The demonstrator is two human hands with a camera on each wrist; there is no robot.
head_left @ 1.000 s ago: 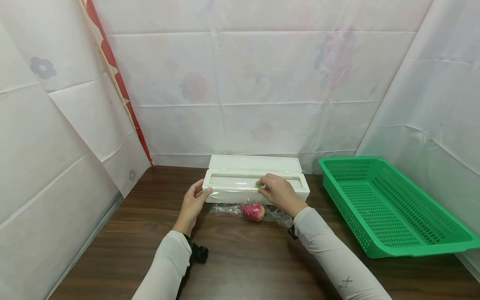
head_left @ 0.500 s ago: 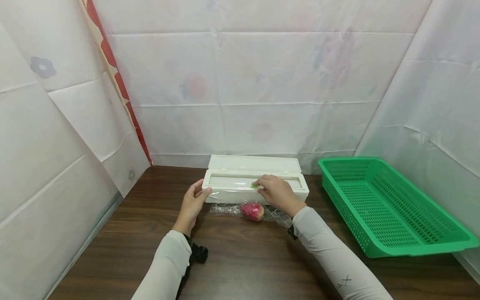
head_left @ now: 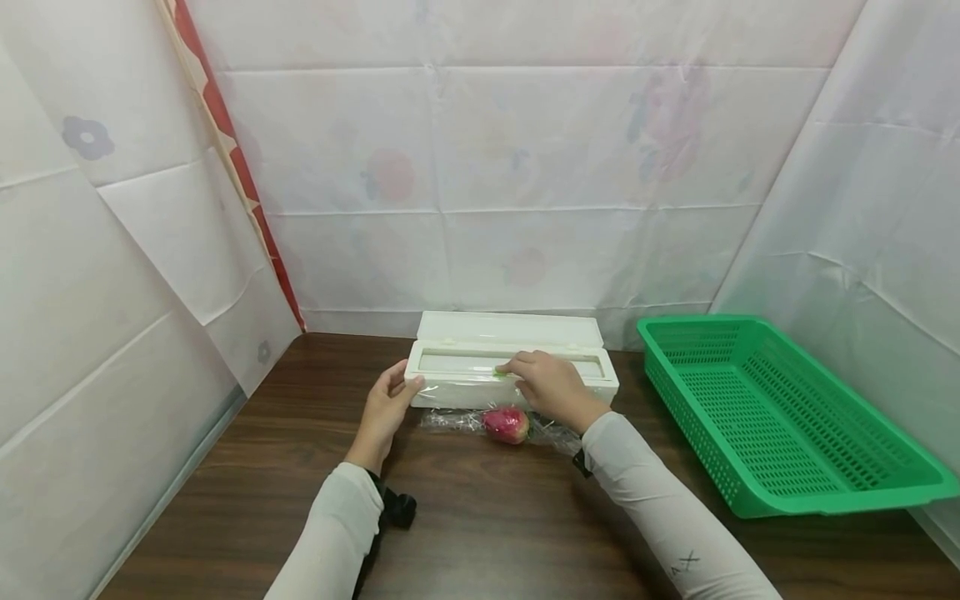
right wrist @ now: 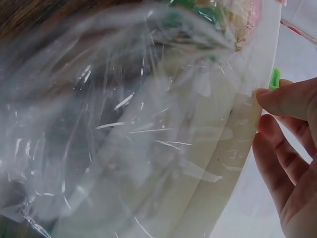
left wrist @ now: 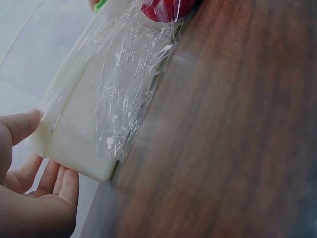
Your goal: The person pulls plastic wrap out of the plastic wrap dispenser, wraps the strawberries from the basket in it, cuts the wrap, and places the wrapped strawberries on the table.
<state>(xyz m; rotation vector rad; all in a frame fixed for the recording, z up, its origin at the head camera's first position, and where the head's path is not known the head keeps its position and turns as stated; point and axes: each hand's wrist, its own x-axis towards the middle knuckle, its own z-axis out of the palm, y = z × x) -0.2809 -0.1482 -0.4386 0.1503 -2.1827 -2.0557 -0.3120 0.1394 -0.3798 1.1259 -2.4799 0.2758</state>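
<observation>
Two white fabric sleeves reach over a dark brown wood-grain table, with a black wrist device just behind the left hand. Between the hands and slightly nearer than the right hand, an oval pink-red fruit lies on the table, covered by crinkled clear plastic film that meets the front of a long white plastic box. The left hand grips the box's left end, thumb at the front upper corner, fingers bent against the end face. Finger and thumb of the right hand pinch a small bright green plastic tab at the box's front upper edge. Beyond both hands, the box's flat white lid is tipped back. Right of the right hand, well apart, sits a rectangular green perforated plastic basket; farthest off hang pale flower-printed sheets.
</observation>
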